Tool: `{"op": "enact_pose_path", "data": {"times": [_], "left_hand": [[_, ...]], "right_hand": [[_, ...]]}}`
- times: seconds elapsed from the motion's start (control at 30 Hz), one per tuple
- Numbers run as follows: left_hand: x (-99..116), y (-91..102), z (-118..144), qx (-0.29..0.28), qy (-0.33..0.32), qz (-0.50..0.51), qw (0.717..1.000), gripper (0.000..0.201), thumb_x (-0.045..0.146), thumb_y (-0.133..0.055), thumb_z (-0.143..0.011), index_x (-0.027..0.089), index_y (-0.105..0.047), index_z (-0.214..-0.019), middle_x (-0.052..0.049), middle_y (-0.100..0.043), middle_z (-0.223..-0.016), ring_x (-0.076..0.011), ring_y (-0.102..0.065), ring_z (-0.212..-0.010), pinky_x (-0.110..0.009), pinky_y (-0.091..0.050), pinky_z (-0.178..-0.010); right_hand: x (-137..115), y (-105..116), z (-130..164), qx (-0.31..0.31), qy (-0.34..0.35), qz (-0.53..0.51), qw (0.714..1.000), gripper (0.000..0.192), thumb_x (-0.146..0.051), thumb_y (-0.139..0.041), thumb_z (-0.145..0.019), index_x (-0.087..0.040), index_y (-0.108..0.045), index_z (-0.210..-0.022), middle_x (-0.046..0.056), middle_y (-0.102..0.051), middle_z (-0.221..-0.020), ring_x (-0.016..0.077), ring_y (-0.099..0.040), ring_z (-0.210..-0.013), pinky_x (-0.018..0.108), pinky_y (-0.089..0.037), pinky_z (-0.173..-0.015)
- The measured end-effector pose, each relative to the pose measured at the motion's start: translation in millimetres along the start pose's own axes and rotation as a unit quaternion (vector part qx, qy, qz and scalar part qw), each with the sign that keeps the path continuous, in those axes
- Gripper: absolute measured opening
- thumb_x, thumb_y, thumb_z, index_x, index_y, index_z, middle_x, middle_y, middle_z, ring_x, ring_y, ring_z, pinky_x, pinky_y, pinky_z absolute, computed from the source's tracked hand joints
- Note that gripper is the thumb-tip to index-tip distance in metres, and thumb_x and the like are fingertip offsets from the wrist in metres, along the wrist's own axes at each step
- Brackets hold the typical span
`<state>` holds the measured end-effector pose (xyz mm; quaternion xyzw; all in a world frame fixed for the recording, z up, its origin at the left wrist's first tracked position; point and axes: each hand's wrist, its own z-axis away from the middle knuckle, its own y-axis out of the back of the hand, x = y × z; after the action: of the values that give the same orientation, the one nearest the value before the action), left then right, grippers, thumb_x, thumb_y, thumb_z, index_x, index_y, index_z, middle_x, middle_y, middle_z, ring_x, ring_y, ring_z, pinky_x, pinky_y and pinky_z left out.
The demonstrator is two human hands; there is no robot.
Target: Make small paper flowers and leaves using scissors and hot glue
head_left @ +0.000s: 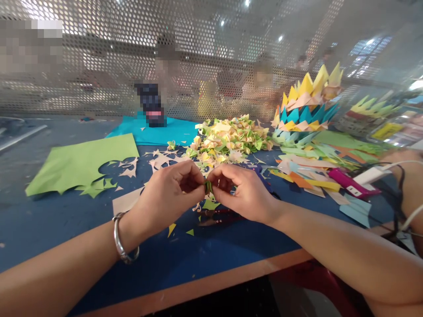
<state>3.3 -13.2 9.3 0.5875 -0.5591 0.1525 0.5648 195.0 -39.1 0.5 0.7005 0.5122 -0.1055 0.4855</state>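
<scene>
— So, what lies at the left of the desk [39, 229]?

— A light green sheet [79, 165] with cut-out edges.

— And the hands?

— The left hand [165, 196], bracelet [124, 246] at its wrist, meets the right hand [243, 191] mid-desk. Both sets of fingers are pinched shut on a small green paper piece [208, 186] held between them, above the scraps.

— Farther right?

— A heap of folded paper bits [231, 136], then a spiky paper crown [306, 108].
</scene>
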Motion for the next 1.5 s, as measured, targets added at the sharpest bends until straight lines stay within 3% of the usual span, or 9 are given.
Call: {"op": "enact_pose_path", "data": {"times": [0.23,0.37,0.53,0.73,0.87,1.0,1.1,1.33,1.5], "left_hand": [[2.5,0.9,0.1,0.004,0.002,0.023,1.0,0.008,0.023,-0.067,-0.075,0.018,-0.061,-0.075,0.002,-0.064,-0.065,-0.0117,-0.061,-0.059,-0.023,-0.049,-0.055],[3.3,5.9,-3.3,-0.011,0.047,0.112,0.993,0.012,0.022,-0.069,-0.074,0.018,-0.062,-0.082,0.001,-0.069,-0.071,-0.0134,-0.069,-0.066,-0.023,-0.055,-0.062],[1.8,11.9,-6.2,-0.025,0.091,0.178,0.98,0.013,0.023,-0.071,-0.077,0.018,-0.06,-0.082,0.002,-0.069,-0.066,-0.0116,-0.07,-0.061,-0.019,-0.054,-0.056],[-1.8,20.4,-11.0,-0.117,0.109,0.184,0.97,0.006,0.021,-0.068,-0.08,0.019,-0.062,-0.08,0.001,-0.07,-0.065,-0.0125,-0.07,-0.061,-0.021,-0.055,-0.057],[-2.5,26.9,-13.4,-0.19,0.09,0.166,0.964,0.004,0.02,-0.067,-0.079,0.021,-0.064,-0.076,0.0,-0.073,-0.068,-0.0136,-0.07,-0.063,-0.024,-0.057,-0.06],[-2.1,31.5,-14.7,-0.268,0.119,0.173,0.94,0.006,0.017,-0.067,-0.075,0.022,-0.065,-0.078,0.001,-0.074,-0.072,-0.0144,-0.071,-0.065,-0.026,-0.058,-0.064],[-2.6,33.3,-15.7,-0.301,0.145,0.189,0.923,0.007,0.021,-0.07,-0.076,0.021,-0.065,-0.08,0.0,-0.074,-0.073,-0.016,-0.072,-0.067,-0.028,-0.058,-0.067],[-6.9,26.0,-15.0,-0.292,0.145,0.212,0.921,0.012,0.028,-0.069,-0.084,0.02,-0.063,-0.089,-0.003,-0.075,-0.078,-0.0143,-0.07,-0.067,-0.026,-0.056,-0.067],[-3.7,20.2,-14.3,-0.188,0.127,0.194,0.955,0.01,0.028,-0.062,-0.09,0.019,-0.06,-0.092,-0.001,-0.071,-0.073,-0.0116,-0.065,-0.061,-0.023,-0.052,-0.06]], "right_hand": [[-0.5,2.2,0.3,-0.002,0.014,-0.013,1.0,0.007,-0.011,-0.061,-0.084,-0.018,-0.06,-0.084,-0.003,-0.058,-0.073,0.0076,-0.052,-0.059,0.023,-0.044,-0.056],[0.5,2.7,-0.1,-0.002,0.019,-0.025,1.0,0.008,-0.01,-0.061,-0.086,-0.018,-0.06,-0.086,-0.003,-0.057,-0.073,0.0071,-0.052,-0.058,0.022,-0.044,-0.055],[2.6,1.8,0.6,-0.001,0.049,-0.021,0.999,0.008,-0.01,-0.061,-0.087,-0.017,-0.06,-0.089,-0.002,-0.059,-0.078,0.0072,-0.054,-0.06,0.022,-0.046,-0.057],[0.1,2.4,3.5,-0.03,0.053,-0.007,0.998,0.007,-0.013,-0.061,-0.089,-0.018,-0.061,-0.093,0.0,-0.062,-0.08,0.0088,-0.055,-0.06,0.023,-0.048,-0.055],[-3.1,3.7,5.7,-0.071,0.056,-0.014,0.996,0.017,-0.012,-0.059,-0.09,-0.019,-0.061,-0.105,0.001,-0.065,-0.085,0.0102,-0.058,-0.063,0.023,-0.05,-0.056],[-2.9,3.0,7.4,-0.12,0.104,-0.014,0.987,0.024,-0.01,-0.056,-0.091,-0.02,-0.061,-0.112,0.003,-0.067,-0.096,0.0116,-0.06,-0.071,0.026,-0.053,-0.063],[-3.0,2.6,8.1,-0.144,0.098,-0.025,0.984,0.024,-0.01,-0.057,-0.09,-0.02,-0.06,-0.111,0.002,-0.067,-0.093,0.0102,-0.058,-0.067,0.024,-0.052,-0.061],[-4.5,4.6,8.9,-0.157,0.049,-0.034,0.986,0.014,-0.011,-0.06,-0.088,-0.02,-0.058,-0.099,0.001,-0.065,-0.089,0.0097,-0.056,-0.065,0.023,-0.048,-0.057],[-1.2,4.3,6.7,-0.114,0.041,-0.029,0.992,0.012,-0.012,-0.06,-0.087,-0.019,-0.06,-0.097,0.0,-0.063,-0.085,0.0094,-0.056,-0.064,0.023,-0.046,-0.055]]}}
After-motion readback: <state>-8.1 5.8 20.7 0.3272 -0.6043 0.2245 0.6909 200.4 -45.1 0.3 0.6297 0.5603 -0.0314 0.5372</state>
